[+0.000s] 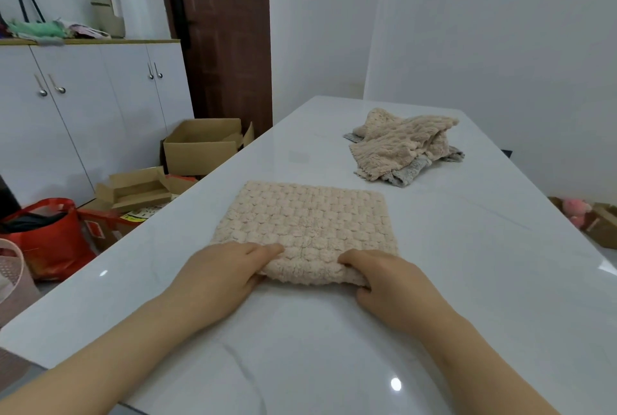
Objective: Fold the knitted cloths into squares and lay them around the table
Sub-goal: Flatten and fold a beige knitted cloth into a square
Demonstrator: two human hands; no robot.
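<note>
while left hand [227,272] and right hand [389,281] pinch its near edge, beige bobble-knit cloth [307,217] lies square, frame centre.

A beige knitted cloth [305,224] with a bumpy, puffed texture is spread flat on the table [467,247], near its left edge and towards the near end. It is roughly square in outline, with its far edge lying straight. Its near edge is raised off the surface and rolled into a thick fold, which is gripped at one end by the left hand [227,267] and at the other by the right hand [384,281]. Well apart from it, towards the far end of the table, a crumpled heap of cloths [400,141] is seen, unfolded; beige pieces are piled on top and grey cloth [409,172] shows beneath them.
</note>
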